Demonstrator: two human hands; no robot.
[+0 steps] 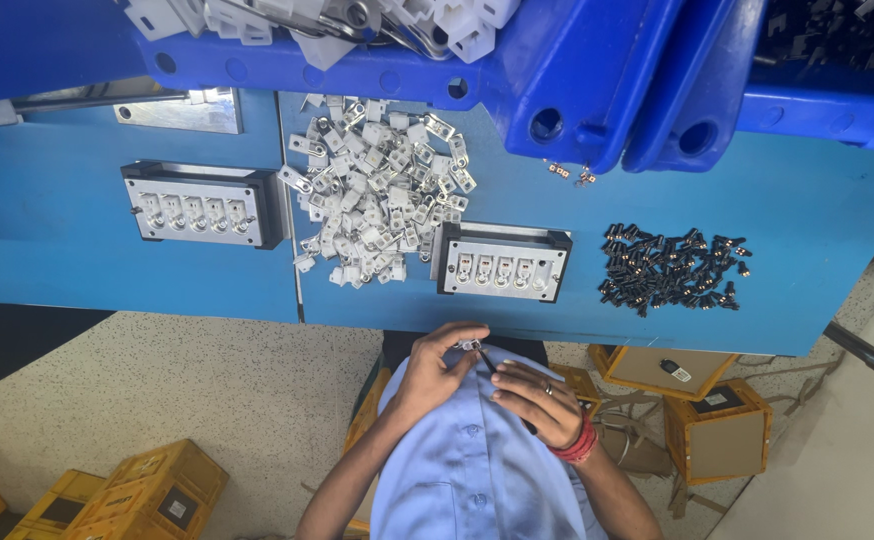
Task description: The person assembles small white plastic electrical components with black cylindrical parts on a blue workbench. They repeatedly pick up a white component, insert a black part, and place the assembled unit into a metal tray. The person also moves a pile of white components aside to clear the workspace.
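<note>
both hands meet below the blue bench (77, 240), left hand (435, 368) pinching a small metal part (470, 345) and right hand (537, 400) gripping a thin dark tool (487, 360) against it.

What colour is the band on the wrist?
Red, on the right hand's wrist band; head view.

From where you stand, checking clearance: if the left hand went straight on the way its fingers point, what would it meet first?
Probably the right hand: the left hand points at it, both pinching a small metal part between them.

both hands pinch a small metal part (471, 345) above a blue bench (807, 200).
</note>
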